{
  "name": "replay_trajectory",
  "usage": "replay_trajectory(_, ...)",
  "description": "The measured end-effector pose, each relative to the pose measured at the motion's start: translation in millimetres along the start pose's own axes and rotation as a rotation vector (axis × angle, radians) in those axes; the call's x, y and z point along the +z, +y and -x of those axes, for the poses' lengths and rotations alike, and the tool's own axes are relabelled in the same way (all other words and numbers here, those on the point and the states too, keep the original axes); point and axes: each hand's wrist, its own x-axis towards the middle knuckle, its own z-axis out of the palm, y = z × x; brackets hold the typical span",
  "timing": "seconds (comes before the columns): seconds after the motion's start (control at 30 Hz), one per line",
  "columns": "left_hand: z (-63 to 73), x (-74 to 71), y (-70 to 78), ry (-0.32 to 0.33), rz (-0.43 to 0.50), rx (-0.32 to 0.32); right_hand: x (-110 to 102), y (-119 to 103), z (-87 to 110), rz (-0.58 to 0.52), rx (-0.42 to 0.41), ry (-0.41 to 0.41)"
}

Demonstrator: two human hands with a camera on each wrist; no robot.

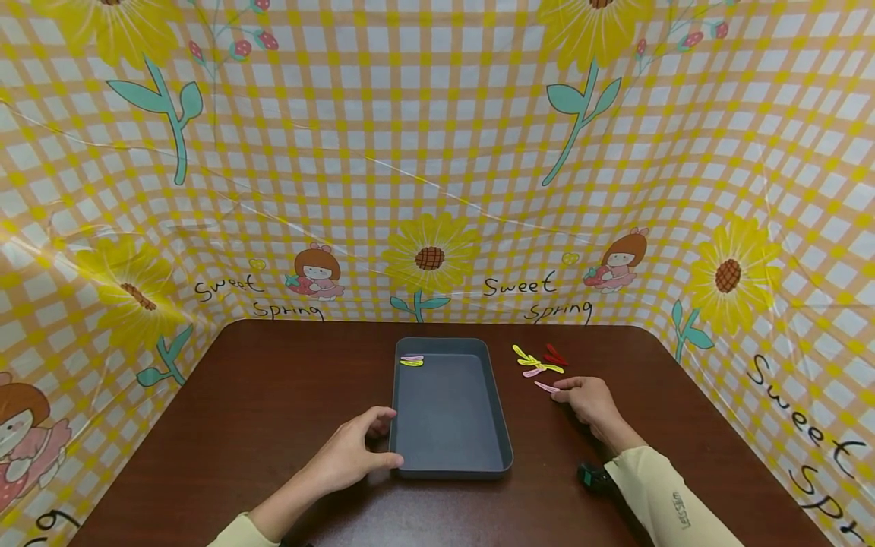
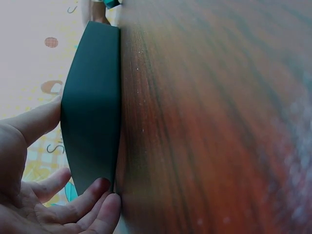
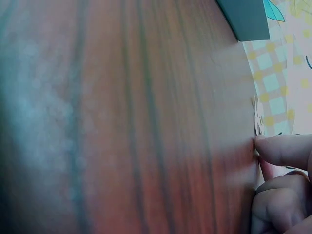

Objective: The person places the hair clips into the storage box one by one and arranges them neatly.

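A grey rectangular tray point(image 1: 447, 410) lies on the table, with a lilac hair clip point(image 1: 412, 357) and a yellow hair clip point(image 1: 412, 364) side by side in its far left corner. My left hand point(image 1: 355, 448) holds the tray's left side near the front corner. In the left wrist view the thumb point(image 2: 44, 119) is at the rim and the fingertips point(image 2: 101, 186) lie against the outer wall. To the right of the tray, my right hand point(image 1: 589, 401) pinches one end of a pink snap hair clip point(image 1: 546, 387) between thumb and fingers.
Beyond my right hand lies a loose pile of yellow hair clips point(image 1: 526, 360), with another pink clip point(image 1: 532, 373) and red clips point(image 1: 555, 355) beside it. A black device point(image 1: 593, 477) sits at the right wrist. Patterned cloth point(image 1: 437, 152) stands around the dark wooden table point(image 1: 287, 380).
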Motion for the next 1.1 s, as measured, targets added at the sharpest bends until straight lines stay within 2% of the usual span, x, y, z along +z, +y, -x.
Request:
replay_trajectory(0.23,-1.0,-0.4,-2.0,-0.001,0.004,0.001,0.9,-0.2,0.6,0.002,-0.012,0.008)
replay_trajectory(0.6,2.7,-0.9,3.0,-0.011,0.036,0.002,1.8,2.4,-2.7,0.054,-0.013,0.016)
replay_trajectory(1.1,1.8,-1.1,1.4,-0.010,0.037,0.007,1.5,-1.9,-1.5,0.045,0.004,0.000)
